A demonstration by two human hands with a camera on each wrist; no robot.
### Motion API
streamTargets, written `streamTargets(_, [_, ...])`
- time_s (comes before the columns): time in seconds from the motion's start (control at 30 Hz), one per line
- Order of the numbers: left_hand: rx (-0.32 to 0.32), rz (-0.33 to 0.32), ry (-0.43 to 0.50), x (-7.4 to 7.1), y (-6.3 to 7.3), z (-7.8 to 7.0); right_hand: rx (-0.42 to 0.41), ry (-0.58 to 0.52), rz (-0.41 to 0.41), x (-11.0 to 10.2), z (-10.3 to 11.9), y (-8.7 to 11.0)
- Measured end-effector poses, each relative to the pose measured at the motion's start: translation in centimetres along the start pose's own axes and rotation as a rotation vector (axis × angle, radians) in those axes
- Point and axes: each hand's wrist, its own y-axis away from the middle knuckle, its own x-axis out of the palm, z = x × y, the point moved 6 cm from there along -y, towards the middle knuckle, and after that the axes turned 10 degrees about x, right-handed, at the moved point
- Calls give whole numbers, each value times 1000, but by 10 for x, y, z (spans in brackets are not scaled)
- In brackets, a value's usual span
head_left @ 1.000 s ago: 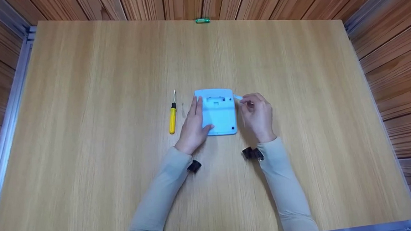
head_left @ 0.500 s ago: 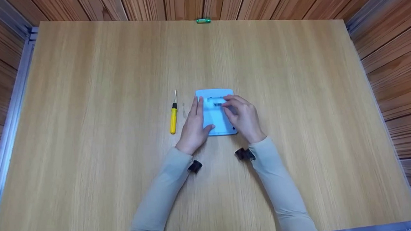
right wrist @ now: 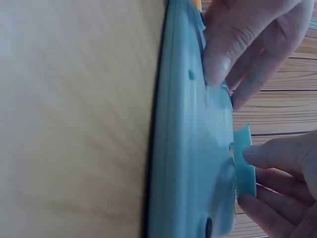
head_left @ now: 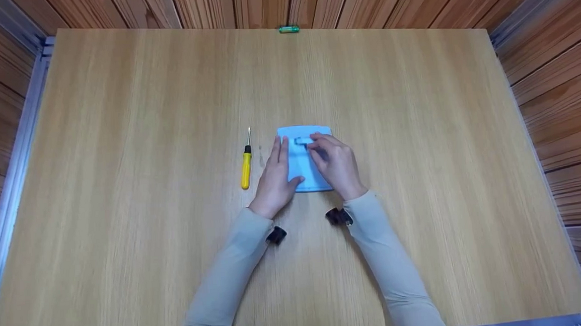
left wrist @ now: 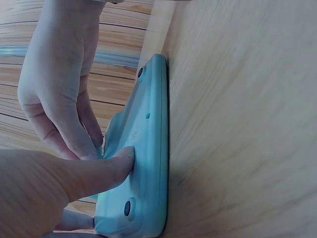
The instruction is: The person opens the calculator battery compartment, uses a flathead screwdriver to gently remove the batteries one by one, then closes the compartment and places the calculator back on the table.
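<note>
A light-blue calculator [head_left: 307, 176] lies back side up on the table, small dark feet at its corners. My left hand [head_left: 272, 185] rests along its left side with straight fingers, the thumb pressing on the back. My right hand [head_left: 338, 164] is over the upper part and pinches a thin blue battery cover [right wrist: 243, 166] between thumb and fingers. In the right wrist view the cover stands tilted at the calculator's back; whether it touches is hard to tell. The fingers partly hide the battery compartment.
A screwdriver [head_left: 246, 168] with a yellow handle lies left of the calculator, tip pointing away. One green battery [head_left: 289, 29] sits at the far table edge. Wood-panelled walls and metal rails surround the wooden table [head_left: 143, 142].
My right hand has moved left with the battery cover, from beside the calculator to over its battery compartment. The left hand and calculator have stayed in place.
</note>
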Motion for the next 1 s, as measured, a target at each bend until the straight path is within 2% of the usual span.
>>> streamTargets(0.37, [35, -20, 0, -1, 1, -1, -11, 14, -10, 3, 2, -4])
streamTargets(1.0, [13, -1, 4, 0, 1, 0, 11, -1, 21, 4, 2, -7])
